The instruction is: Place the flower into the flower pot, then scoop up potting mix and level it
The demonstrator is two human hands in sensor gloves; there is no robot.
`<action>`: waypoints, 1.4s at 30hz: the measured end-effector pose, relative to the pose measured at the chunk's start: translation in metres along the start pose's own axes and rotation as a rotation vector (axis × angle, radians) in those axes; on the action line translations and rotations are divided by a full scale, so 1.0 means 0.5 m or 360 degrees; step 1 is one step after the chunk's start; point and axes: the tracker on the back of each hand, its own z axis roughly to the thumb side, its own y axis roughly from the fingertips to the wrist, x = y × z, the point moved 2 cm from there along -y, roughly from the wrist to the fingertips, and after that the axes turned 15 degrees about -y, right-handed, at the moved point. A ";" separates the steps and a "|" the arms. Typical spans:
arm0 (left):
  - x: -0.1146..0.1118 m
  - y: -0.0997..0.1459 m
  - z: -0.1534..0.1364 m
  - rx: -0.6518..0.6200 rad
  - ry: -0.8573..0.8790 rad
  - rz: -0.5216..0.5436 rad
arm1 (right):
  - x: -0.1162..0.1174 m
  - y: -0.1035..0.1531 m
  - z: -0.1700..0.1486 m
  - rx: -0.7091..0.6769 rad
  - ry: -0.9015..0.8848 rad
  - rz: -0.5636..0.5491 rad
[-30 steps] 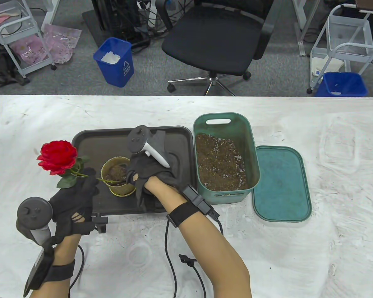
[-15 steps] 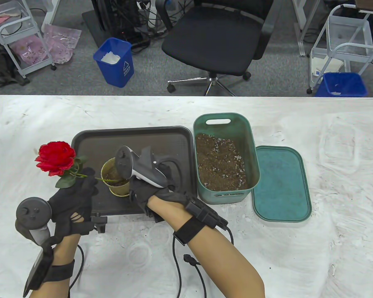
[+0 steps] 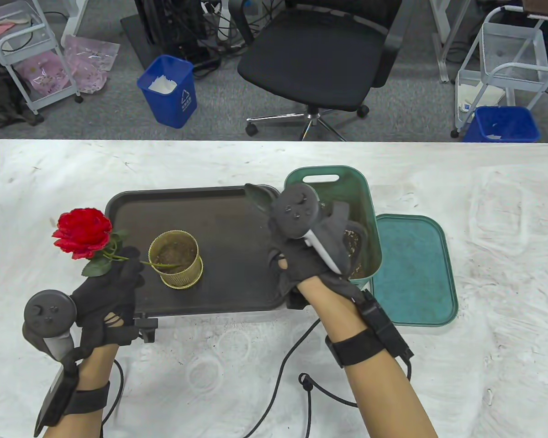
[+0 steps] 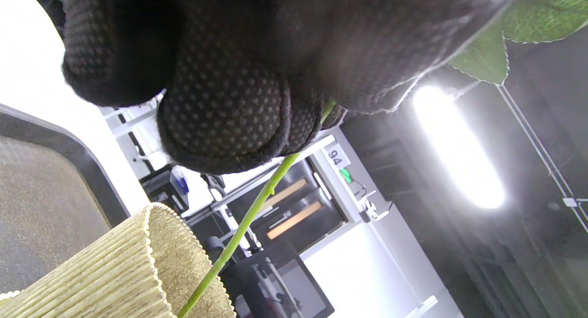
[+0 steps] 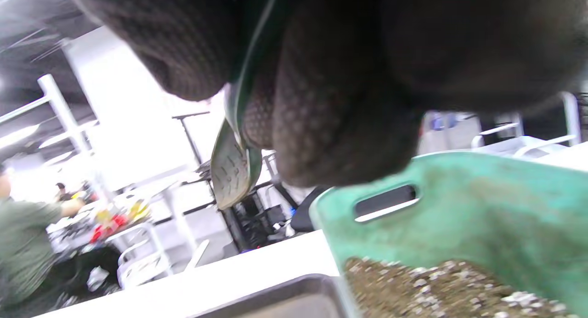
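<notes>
Clearly mid-refill. Left hand (image 3: 105, 292) pinching the green stem of the red artificial rose (image 3: 82, 232), keeping it propped with the stem foot inside the ribbed gold flower pot (image 3: 174, 259) near the black tray's (image 3: 219, 205) front-left corner, so potting mix can be packed around it. Right hand (image 3: 313, 253) curled round a small green scoop (image 3: 258, 196), blade raised over the tray's far-right corner beside the green tub of potting mix (image 3: 363, 191), probably heading for another load.
</notes>
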 end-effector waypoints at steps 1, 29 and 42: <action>0.000 0.000 0.000 0.0002 -0.0001 0.0001 | -0.011 -0.005 -0.014 0.0031 -0.0005 -0.0030; -0.001 -0.001 0.001 -0.0011 -0.0011 -0.0001 | 0.093 -0.130 -0.292 0.0941 0.0136 0.0435; -0.002 0.000 0.003 -0.0017 -0.0020 0.0001 | 0.142 -0.152 -0.307 0.1008 -0.0451 0.0703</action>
